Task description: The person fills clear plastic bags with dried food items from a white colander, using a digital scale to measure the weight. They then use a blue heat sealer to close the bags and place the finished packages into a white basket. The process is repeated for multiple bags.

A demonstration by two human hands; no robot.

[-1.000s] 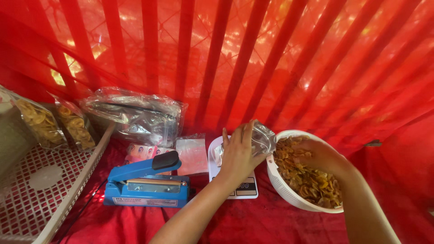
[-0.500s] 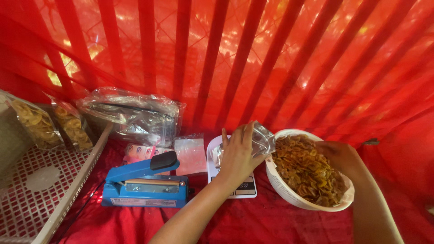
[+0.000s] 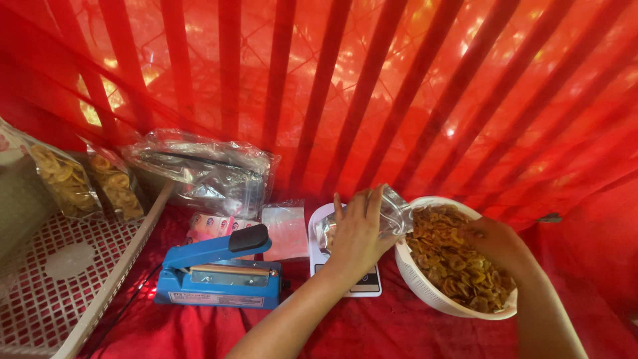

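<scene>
Left hand [image 3: 359,233] grips bag [image 3: 392,216]; right hand [image 3: 495,242] in bowl [image 3: 425,286]

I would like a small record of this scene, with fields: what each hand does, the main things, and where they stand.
left hand: holds a clear plastic bag open over a white scale
right hand: in a white colander bowl, on the fried chips
sealer: blue heat sealer, left of the scale, on the red cloth
empty bags: stack of clear bags behind the sealer
filled bags: two chip bags in a white basket, far left
</scene>
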